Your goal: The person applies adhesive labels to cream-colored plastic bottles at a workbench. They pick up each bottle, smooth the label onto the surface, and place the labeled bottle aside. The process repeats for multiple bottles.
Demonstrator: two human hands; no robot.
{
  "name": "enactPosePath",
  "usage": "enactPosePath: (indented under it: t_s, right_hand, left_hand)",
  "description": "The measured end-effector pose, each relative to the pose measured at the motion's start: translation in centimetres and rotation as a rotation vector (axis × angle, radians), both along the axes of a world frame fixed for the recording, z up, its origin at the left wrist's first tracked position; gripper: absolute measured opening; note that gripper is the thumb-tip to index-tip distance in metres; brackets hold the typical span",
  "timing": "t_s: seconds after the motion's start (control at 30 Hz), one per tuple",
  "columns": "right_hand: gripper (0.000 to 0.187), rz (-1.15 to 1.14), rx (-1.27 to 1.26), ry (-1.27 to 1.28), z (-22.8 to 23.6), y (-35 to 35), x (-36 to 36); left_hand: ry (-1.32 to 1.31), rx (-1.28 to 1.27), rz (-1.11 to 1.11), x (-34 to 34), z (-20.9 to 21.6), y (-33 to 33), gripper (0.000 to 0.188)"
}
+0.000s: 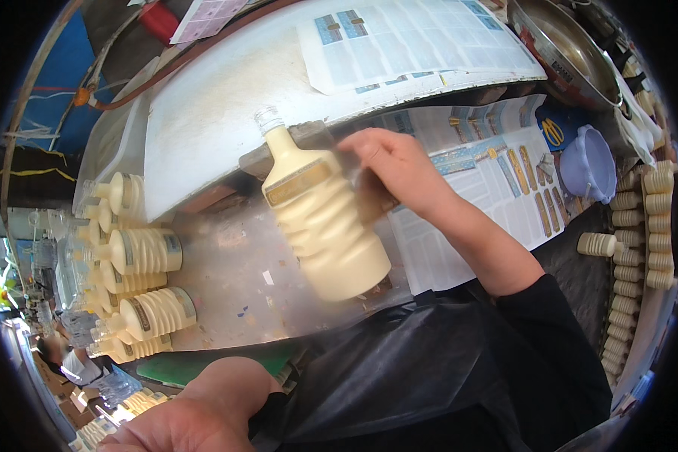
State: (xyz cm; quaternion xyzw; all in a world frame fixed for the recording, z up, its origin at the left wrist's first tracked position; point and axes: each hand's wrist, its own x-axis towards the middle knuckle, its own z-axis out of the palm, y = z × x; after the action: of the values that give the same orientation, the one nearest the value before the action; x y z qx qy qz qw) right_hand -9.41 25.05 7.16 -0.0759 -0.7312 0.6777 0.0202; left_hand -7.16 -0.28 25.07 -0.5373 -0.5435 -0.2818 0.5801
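A cream bottle (328, 233) with rippled sides, a clear threaded neck and a gold label band on its shoulder lies tilted on the work surface, its neck resting in a notched grey support (258, 161). My right hand (392, 162) is just right of the bottle's shoulder, fingers curled in; whatever is in them is hidden. Below that hand shows a blurred brown patch, too unclear to name. Low at the left is my left hand (177, 429), its fingers cut off by the picture's lower edge. No hold on the bottle by either hand is visible.
Several similar bottles (147, 251) lie stacked at the left. Sheets of gold and blue labels (497, 203) spread to the right, beside a lilac bucket (589, 164) and yellow-handled scissors (553, 132). More sheets cover the white board (218, 90). Bottle rows (627, 290) line the far right.
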Motion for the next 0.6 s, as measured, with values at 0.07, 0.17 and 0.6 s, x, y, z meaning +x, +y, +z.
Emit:
enactPosePath:
  t_s: [0.07,0.17,0.6]
  right_hand:
    - [0.031,0.021,-0.103,0.004,0.1,0.7,-0.3]
    - [0.021,-0.093,-0.160,0.053,2.2,-0.4,0.2]
    - [0.018,-0.243,0.386,0.206,-0.5,-1.9,0.8]
  left_hand:
    - [0.007,0.026,-0.010,0.9,0.2,-0.4,0.005]
    - [0.023,-0.004,0.142,2.1,0.9,-1.0,0.016]
    - [0.052,0.091,0.249,3.1,1.5,-1.6,0.039]
